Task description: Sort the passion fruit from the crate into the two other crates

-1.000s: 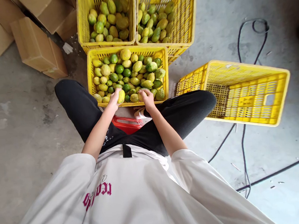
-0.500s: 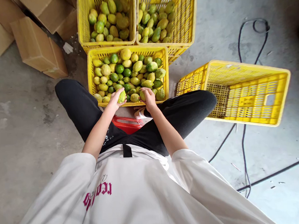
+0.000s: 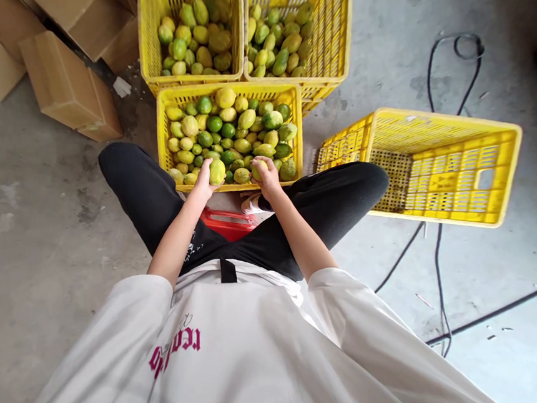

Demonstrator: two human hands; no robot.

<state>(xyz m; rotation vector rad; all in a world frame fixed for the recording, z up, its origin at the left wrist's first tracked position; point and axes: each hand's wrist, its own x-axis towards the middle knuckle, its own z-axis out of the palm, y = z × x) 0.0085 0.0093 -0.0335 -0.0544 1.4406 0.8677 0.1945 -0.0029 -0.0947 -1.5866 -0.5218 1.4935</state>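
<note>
My left hand (image 3: 206, 179) is closed around a yellow-green lemon (image 3: 217, 171), its thumb along the fruit's left side. To its right, my right hand (image 3: 267, 175) grips another yellowish lemon (image 3: 260, 169), partly hidden by the fingers. Both hands are over the near edge of a yellow plastic crate (image 3: 300, 129) filled with loose lemons (image 3: 242, 145), some yellow and some deep green. The two held lemons are apart from each other.
Two taller yellow crates (image 3: 144, 43) (image 3: 345, 32) with more lemons stand behind. An open yellow crate (image 3: 454, 179) is at the right. Cardboard boxes (image 3: 67, 81) lie upper left. Black cables (image 3: 440, 287) cross the floor at right. A red stool (image 3: 229, 222) shows between my legs.
The lemon in my left hand has been turned, showing different sides. The lemon in my right hand has also turned a little. Both hands have stayed nearly in place.
</note>
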